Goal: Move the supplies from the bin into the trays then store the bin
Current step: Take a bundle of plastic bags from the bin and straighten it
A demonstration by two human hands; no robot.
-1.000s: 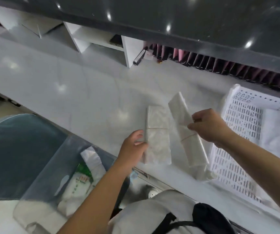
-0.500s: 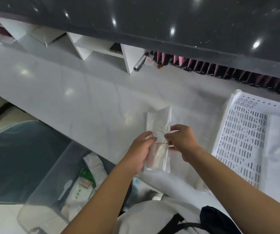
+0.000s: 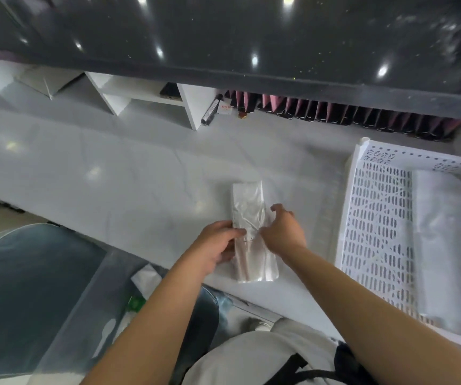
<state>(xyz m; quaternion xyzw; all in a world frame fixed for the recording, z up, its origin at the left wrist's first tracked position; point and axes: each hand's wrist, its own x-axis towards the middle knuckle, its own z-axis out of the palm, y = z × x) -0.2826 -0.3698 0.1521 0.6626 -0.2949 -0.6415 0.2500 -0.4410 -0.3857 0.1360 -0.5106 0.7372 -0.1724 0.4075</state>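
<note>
A banded stack of clear plastic bags (image 3: 248, 207) lies on the white counter (image 3: 129, 184), near its front edge. My left hand (image 3: 218, 243) grips the stack's left side. From the right, my right hand (image 3: 282, 232) pinches the thin rubber band across its middle. A white perforated tray (image 3: 376, 223) sits to the right with white plastic packs (image 3: 446, 240) in it. The translucent bin (image 3: 84, 315) stands low at the left, below the counter, with white and green packets (image 3: 140, 290) inside.
White cubby shelves (image 3: 151, 98) and a row of pink and black items (image 3: 348, 112) line the back of the counter under a dark glossy ledge. A metal cylinder (image 3: 209, 113) leans by the shelves. A teal cushion (image 3: 23, 295) lies beside the bin.
The second bag bundle that my right hand held up has come down onto the first. Both hands have closed in on the stack at its band.
</note>
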